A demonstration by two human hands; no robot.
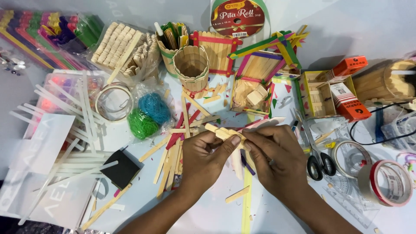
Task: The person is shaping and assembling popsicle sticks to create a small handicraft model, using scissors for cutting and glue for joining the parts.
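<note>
Behind both hands (pixel 242 151), round stick cup (pixel 191 65), apparently empty.

We take this for a home craft corner, its white counter (pixel 346 26) crowded with hobby supplies. We use the round cup of plain wooden sticks (pixel 191 65) as our landmark. Left of it sit bundles of wooden sticks (pixel 119 45) and, farther left, coloured sticks (pixel 47 32). Below and to the left lie bags of blue and green rubber bands (pixel 148 115). To its right stand small stick-built boxes (pixel 255 80), with scissors (pixel 315 156) and tape rolls (pixel 385 182) farther right and lower.
</note>
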